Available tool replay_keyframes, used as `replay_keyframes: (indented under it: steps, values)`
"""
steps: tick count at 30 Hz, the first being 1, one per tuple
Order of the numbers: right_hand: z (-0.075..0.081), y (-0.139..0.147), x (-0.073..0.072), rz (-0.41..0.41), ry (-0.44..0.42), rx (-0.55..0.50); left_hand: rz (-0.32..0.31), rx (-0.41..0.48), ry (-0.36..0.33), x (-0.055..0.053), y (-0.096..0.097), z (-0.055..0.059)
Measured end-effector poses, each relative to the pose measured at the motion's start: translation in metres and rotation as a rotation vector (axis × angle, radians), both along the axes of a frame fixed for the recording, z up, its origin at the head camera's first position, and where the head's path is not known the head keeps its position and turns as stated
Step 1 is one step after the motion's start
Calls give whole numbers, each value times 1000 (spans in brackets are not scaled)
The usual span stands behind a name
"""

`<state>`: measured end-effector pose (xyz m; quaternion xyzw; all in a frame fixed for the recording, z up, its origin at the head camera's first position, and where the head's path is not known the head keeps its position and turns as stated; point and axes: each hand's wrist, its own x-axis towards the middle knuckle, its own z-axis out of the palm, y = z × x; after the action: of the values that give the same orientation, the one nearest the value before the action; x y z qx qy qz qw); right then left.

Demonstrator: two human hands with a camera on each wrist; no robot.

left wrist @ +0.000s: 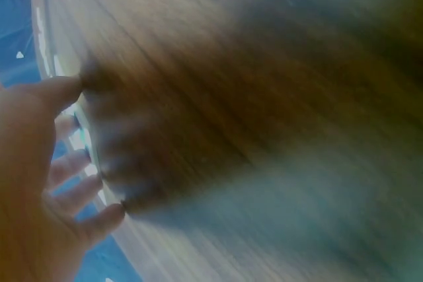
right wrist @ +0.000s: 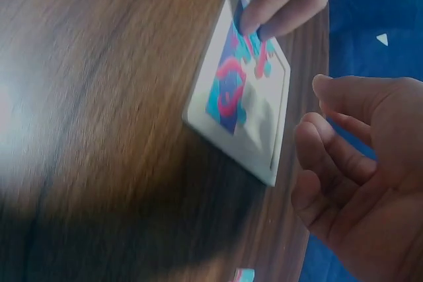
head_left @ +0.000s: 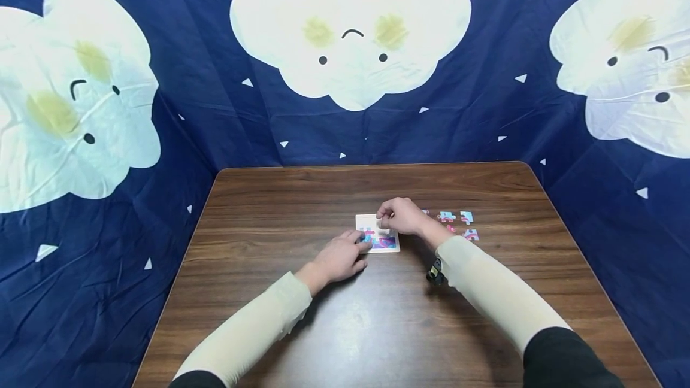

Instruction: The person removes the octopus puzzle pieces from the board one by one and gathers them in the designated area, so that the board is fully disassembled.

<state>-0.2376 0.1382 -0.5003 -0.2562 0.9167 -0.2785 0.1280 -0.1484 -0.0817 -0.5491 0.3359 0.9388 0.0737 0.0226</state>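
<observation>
A white puzzle tray (head_left: 399, 246) lies on the table, with joined blue, purple and pink puzzle pieces (right wrist: 228, 94) along its near side and left part. The fingertips of my left hand (head_left: 338, 256) rest on those pieces at the tray's left edge. In the left wrist view that hand (left wrist: 33, 163) has its fingers spread and extended. My right hand (head_left: 401, 215) hovers over the tray's far right part. In the right wrist view this hand's (right wrist: 370, 156) fingers are loosely bent, and no piece shows between thumb and fingers.
Several loose puzzle pieces (head_left: 446, 217) lie on the table right of the tray, some partly hidden by my right forearm. A black device (head_left: 435, 272) sits at my right wrist. Blue cloth (head_left: 302, 130) with white clouds hangs around the wooden table (head_left: 269, 196).
</observation>
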Motion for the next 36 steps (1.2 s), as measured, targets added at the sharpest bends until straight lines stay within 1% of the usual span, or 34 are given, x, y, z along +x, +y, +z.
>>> replay_keyframes:
  steps: [8, 16, 20, 25, 31, 36]
  values:
    - [-5, -17, 3, 3, -50, 26, -19, 5, 24, 2, -5, -1]
    - [-15, -26, 3, 14, -29, 74, -31, 0, 45, 6, -9, -5]
    - [-18, -29, 3, 21, -68, 106, -35, -15, 52, 7, -10, -7]
    - [-18, -31, 4, 16, -96, 125, -37, -36, 39, 7, -10, -6]
    - [-18, -32, 2, 13, -96, 140, -68, -28, 45, 8, -14, -2]
    - [-19, -32, 2, 18, -85, 147, -103, -23, 66, 10, -17, -3]
